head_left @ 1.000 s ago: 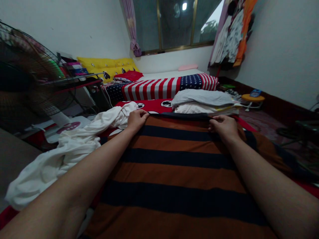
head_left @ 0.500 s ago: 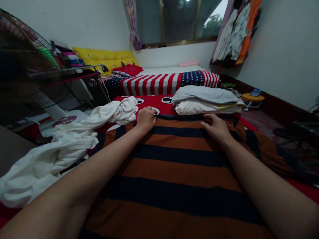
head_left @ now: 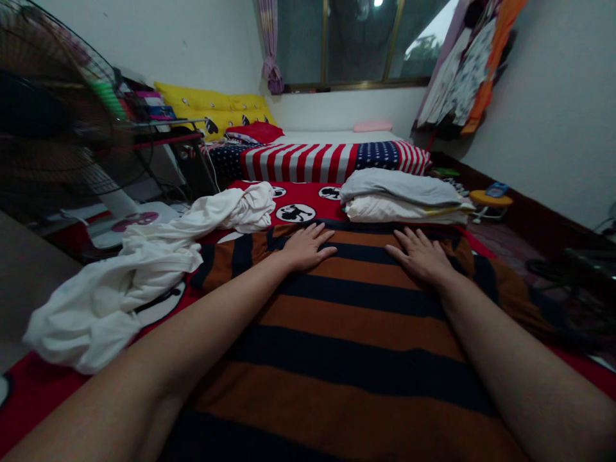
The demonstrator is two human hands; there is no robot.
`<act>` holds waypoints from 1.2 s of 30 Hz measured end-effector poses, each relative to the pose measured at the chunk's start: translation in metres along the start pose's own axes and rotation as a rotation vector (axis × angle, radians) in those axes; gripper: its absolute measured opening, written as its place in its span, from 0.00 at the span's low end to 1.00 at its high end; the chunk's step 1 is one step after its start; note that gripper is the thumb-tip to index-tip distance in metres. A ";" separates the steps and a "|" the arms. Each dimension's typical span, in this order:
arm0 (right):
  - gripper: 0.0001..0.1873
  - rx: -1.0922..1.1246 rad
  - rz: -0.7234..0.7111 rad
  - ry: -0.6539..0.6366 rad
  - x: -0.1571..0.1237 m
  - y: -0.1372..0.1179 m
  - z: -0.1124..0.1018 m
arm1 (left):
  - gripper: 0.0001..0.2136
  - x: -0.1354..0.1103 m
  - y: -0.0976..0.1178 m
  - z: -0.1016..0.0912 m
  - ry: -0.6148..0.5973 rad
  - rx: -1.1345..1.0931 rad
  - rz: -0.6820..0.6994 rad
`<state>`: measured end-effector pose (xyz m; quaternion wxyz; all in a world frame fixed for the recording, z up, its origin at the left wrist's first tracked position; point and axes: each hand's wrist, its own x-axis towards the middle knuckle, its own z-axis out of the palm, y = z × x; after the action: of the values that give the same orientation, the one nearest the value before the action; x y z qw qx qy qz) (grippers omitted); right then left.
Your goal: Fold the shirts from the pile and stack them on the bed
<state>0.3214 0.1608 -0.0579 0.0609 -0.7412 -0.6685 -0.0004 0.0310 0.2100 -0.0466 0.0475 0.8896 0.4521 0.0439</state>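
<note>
A brown and navy striped garment (head_left: 346, 333) lies spread flat on the red patterned bedding (head_left: 308, 205) in front of me. My left hand (head_left: 305, 247) rests palm down on its far edge, fingers spread, holding nothing. A little to the right, my right hand (head_left: 419, 255) also lies flat on the striped cloth with fingers apart. Just beyond both hands sits a stack of folded grey and white clothes (head_left: 402, 199).
A crumpled white garment (head_left: 144, 263) trails along the left. A large fan (head_left: 52, 128) stands at far left beside a cluttered shelf. A flag-pattern blanket (head_left: 332, 160) and yellow pillows (head_left: 212, 112) lie further back. Clothes hang on the right wall; a small yellow stool (head_left: 488, 196) stands below.
Both hands let go of the garment's far edge, which they were pinching, and now lie flat and open on it. They moved closer together.
</note>
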 end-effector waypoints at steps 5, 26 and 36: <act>0.40 -0.050 0.007 -0.014 -0.002 -0.006 -0.001 | 0.33 -0.037 -0.011 -0.009 -0.138 0.006 0.037; 0.08 0.358 -0.876 -0.318 -0.249 -0.073 -0.099 | 0.10 -0.258 0.055 -0.059 -0.086 -0.328 0.522; 0.10 0.053 -0.745 -0.065 -0.235 -0.052 -0.060 | 0.13 -0.258 0.062 -0.036 0.059 0.076 0.386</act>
<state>0.2502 -0.0723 -0.0125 0.0546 -0.4449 -0.8937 0.0185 -0.0755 -0.0335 -0.0119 -0.0088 0.9592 0.2758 0.0613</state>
